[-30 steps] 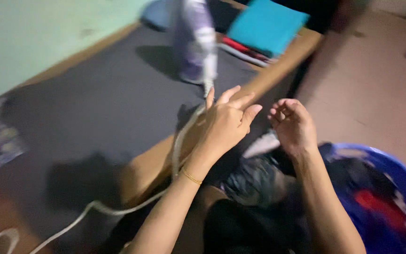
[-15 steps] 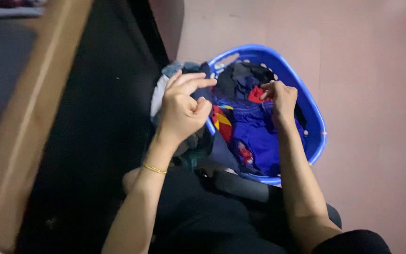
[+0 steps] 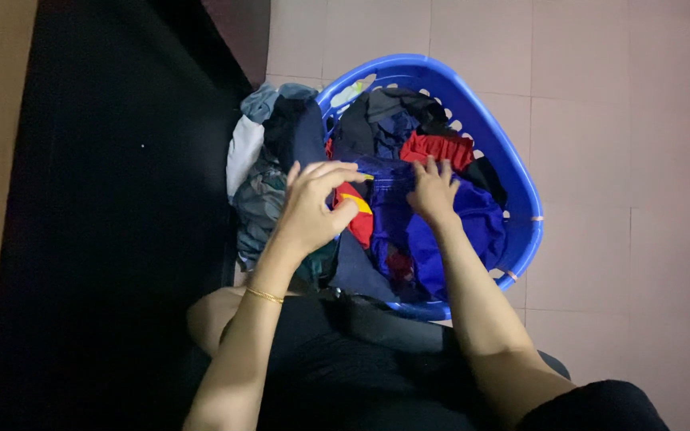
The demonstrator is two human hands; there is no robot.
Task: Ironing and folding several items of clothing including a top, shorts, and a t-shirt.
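head view: both hands (image 3: 317, 209) on blue garment (image 3: 397, 179)

We see a round blue laundry basket (image 3: 521, 231) on the tiled floor, heaped with crumpled clothes. A bright blue garment (image 3: 473, 227) lies on top, beside a red one (image 3: 438, 147).

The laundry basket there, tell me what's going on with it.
A person sits over a blue laundry basket heaped with clothes on a tiled floor. The right hand presses flat on a blue garment. The left hand hovers curled above a red and yellow piece, near grey clothes spilling over the rim.
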